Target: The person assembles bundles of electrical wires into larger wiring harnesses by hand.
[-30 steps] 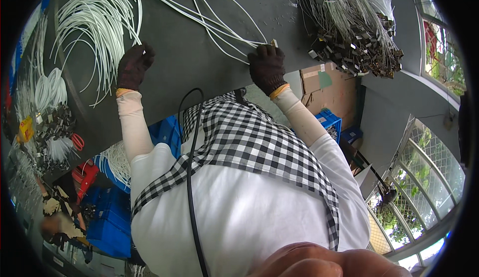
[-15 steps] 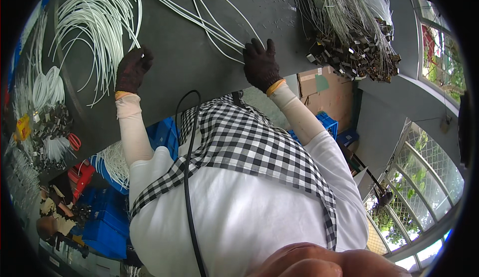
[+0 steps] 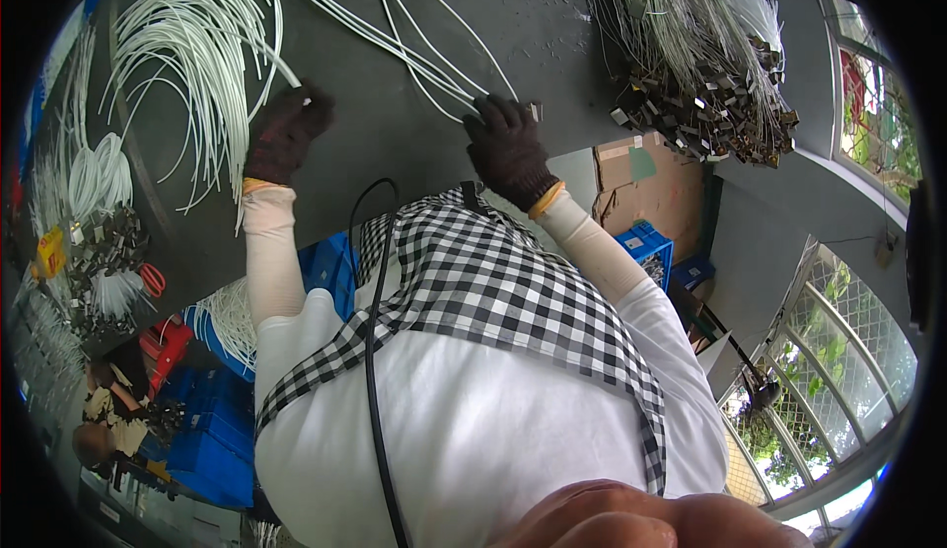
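My left hand, in a dark glove, is closed with a white cable running into its fingers; motion blurs the fingertips. That cable comes from a large curved bundle of white cables lying on the dark table to the left. My right hand, also gloved, curls over the near ends of several loose white cables that stretch away toward the far edge. A small pale metal piece shows beside its fingertips; whether the fingers touch it I cannot tell.
A heap of thin wires with dark metal-ended connectors lies at the far right. More coiled cables, connectors and red-handled scissors are at the left. Blue crates and a co-worker are lower left; a cardboard box stands right.
My left hand has moved right, bringing the end of the white cable away from the bundle. My right hand has drawn slightly left and nearer, its fingers more curled; the metal piece now shows.
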The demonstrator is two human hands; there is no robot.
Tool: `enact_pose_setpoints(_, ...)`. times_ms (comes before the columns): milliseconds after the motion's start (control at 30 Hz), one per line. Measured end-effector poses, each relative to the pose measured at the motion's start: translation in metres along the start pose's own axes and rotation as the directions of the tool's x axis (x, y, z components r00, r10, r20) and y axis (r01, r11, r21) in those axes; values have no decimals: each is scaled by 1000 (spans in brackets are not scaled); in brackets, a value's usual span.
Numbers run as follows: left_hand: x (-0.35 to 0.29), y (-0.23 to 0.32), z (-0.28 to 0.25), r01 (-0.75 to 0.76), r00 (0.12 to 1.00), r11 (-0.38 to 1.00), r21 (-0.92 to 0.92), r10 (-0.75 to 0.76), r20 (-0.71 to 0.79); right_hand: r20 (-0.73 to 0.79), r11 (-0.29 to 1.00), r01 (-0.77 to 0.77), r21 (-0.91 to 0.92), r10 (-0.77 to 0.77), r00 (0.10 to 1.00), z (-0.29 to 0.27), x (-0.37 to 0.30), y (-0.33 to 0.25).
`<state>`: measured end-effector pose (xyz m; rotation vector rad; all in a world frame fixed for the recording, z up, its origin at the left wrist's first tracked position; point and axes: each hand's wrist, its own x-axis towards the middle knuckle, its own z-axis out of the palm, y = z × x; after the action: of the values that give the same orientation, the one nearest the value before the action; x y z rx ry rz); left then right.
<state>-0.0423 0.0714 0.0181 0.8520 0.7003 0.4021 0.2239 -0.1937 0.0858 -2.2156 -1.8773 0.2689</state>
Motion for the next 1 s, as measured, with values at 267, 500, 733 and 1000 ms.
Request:
enact_pose_setpoints(267, -2, -66, 130, -40, 999, 959, 280, 33, 30, 661, -123, -651, 749, 206, 721, -31, 40, -43)
enact_pose_setpoints(500, -17, -60, 157, 37, 976, 995, 90, -56, 212, 717, -122, -712, 691, 242, 654, -15, 16, -29)
enact_pose_setpoints(733, 6, -32, 127, 240, 967, 944, -227, -252, -25, 409, 672, -612, 417, 462, 786, 12, -42, 6)
enact_pose_setpoints(1000, 5, -48, 127, 303, 948, 894, -330, -319, 6, 570, 652, -701, 288, 472, 673, 11, -32, 8)
